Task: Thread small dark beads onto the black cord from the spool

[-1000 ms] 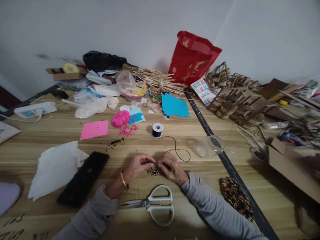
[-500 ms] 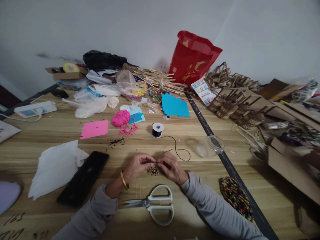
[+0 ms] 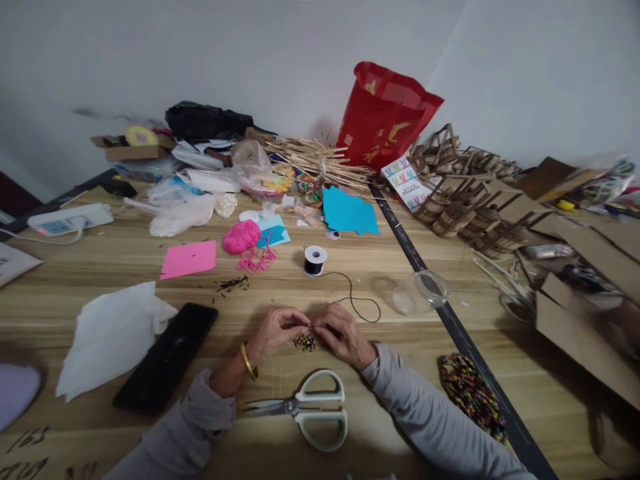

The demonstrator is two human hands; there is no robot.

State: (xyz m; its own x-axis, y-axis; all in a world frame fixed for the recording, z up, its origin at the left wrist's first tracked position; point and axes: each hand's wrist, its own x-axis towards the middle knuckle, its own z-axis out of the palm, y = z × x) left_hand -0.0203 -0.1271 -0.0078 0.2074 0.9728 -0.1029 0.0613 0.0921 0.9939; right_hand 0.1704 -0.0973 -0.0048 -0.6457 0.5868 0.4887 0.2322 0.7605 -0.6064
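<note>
My left hand (image 3: 278,329), with a gold bangle at the wrist, is closed in a pinch at the middle of the table. What its fingertips hold is too small to make out. Close beside it, my right hand (image 3: 344,333) pinches a thin black cord (image 3: 351,293). That cord runs in a loop to a white spool (image 3: 315,260) standing behind the hands. Small multicoloured beads (image 3: 306,343) lie in a loose pile just below the fingertips. Nearer to me rest scissors (image 3: 320,408) with pale handles, their blades pointing left.
Left are a black phone (image 3: 167,357), white tissue (image 3: 107,337), pink paper (image 3: 189,259) and short dark bits (image 3: 233,284). On the right lie a clear jar (image 3: 423,293), bead strands (image 3: 473,397) and cardboard (image 3: 585,340). Pink yarn (image 3: 241,237) and a red bag (image 3: 385,117) are farther back.
Both hands keep almost the same pinched pose, with only a slight shift at the fingertips. The cord, spool, beads and scissors stay where they were.
</note>
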